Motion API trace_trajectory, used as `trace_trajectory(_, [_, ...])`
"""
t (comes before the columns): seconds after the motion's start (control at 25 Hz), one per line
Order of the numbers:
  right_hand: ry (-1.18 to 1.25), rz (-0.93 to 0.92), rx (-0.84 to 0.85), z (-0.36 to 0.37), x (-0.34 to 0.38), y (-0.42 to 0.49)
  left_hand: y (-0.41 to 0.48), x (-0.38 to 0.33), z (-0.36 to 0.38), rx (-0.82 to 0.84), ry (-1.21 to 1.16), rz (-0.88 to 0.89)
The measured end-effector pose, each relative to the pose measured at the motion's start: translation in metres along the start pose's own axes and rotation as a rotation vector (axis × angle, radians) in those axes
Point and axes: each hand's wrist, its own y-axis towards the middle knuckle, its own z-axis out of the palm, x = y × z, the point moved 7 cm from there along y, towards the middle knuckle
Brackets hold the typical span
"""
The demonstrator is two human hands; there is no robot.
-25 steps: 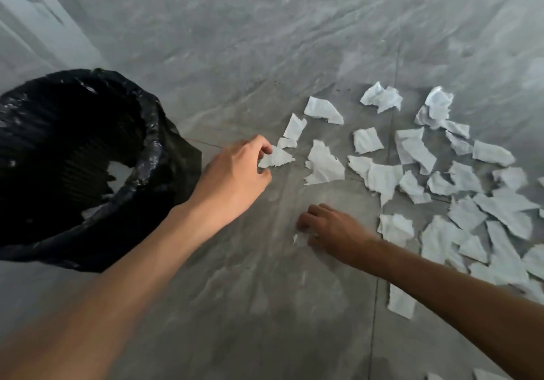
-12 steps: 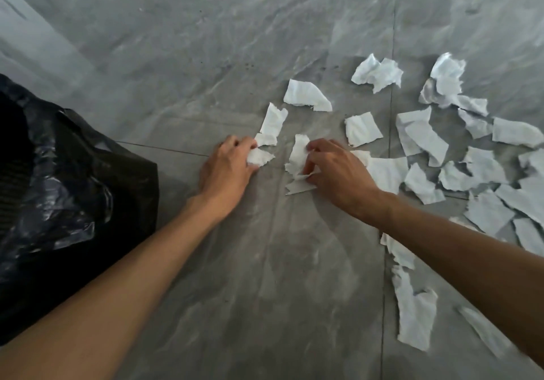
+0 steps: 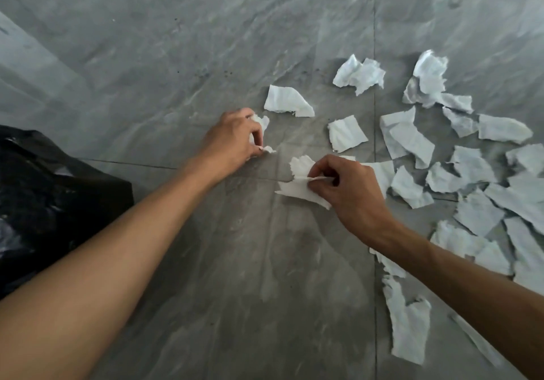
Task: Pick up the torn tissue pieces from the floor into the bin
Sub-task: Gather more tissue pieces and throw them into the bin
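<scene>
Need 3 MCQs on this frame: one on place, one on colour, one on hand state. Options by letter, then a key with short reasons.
1. Where does the black plastic bin liner sit in the view?
A. At the left edge
B. At the top right
C. Between the two hands

2. What colour are the torn tissue pieces on the grey marbled floor tiles?
A. Pink
B. White
C. Yellow

3. What is the right hand doing?
A. Lying flat and empty on the floor
B. Pinching a tissue piece
C. Gripping the bin rim

Key:
1 A: the liner fills the left edge, beside the left forearm.
2 B: every scrap reads white against the grey tiles.
3 B: its fingers close on a white scrap near the middle, while the left hand holds smaller scraps too.
</scene>
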Motion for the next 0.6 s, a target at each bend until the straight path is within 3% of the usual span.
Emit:
trace_trajectory(0.08, [0.074,0.079,-0.018,-0.011,-0.006,-0.006,0.003,0.000,0.006,0.017,0.029,0.003])
trace_trajectory(0.2, [0.205,0.186,-0.004,-0.018,-0.015,-0.017,-0.009,0.004,0.007,-0.111,-0.032,-0.010])
trace_trajectory(0.4, [0.177,0.263,0.016,-0.023,-0.014,-0.045,-0.060,0.007,0.008,-0.096,-0.279,-0.142])
trace_trajectory(0.6, [0.279,0.285,0.044,-0.020,0.021,-0.045,-0.114,-0.015,-0.083,-0.269,-0.415,-0.137])
